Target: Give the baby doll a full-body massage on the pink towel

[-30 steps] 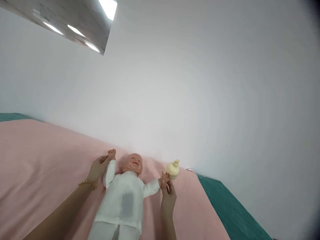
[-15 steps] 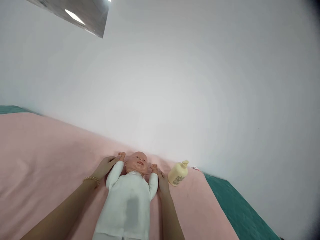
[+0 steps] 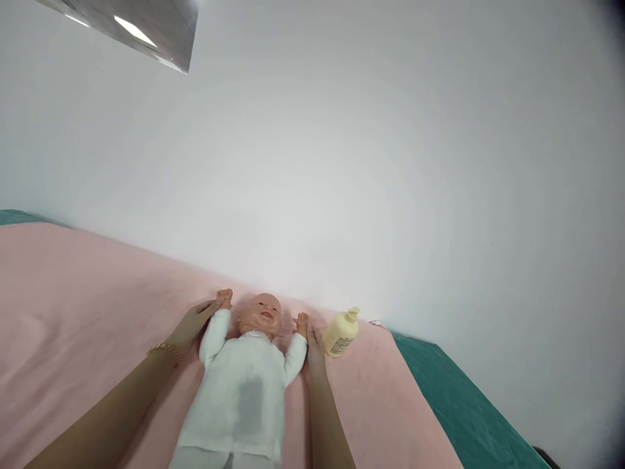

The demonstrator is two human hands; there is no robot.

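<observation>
A baby doll (image 3: 266, 371) in a white long-sleeved top with a grey patch on its front lies on its back, both arms raised beside its bare head. At the doll's wrist on the left is my left hand (image 3: 196, 320), fingers closed on it, with a beaded bracelet at my wrist. My right hand (image 3: 315, 348) grips the doll's other wrist, its fingers along the outer side. Parts of my fingers are hidden by the doll's hands. Just right of my right hand stands a pale yellow pump bottle (image 3: 340, 333) with printed text.
A pink cloth (image 3: 97, 293) lies under the doll, over a green surface (image 3: 463, 384) that shows at both sides. A white wall (image 3: 312, 163) rises directly behind. High on the wall at left is a shiny grey panel (image 3: 161, 32).
My hands have moved slightly apart, spreading the doll's arms a little farther from its head. The whole view has shifted slightly. The bottle stays where it stood.
</observation>
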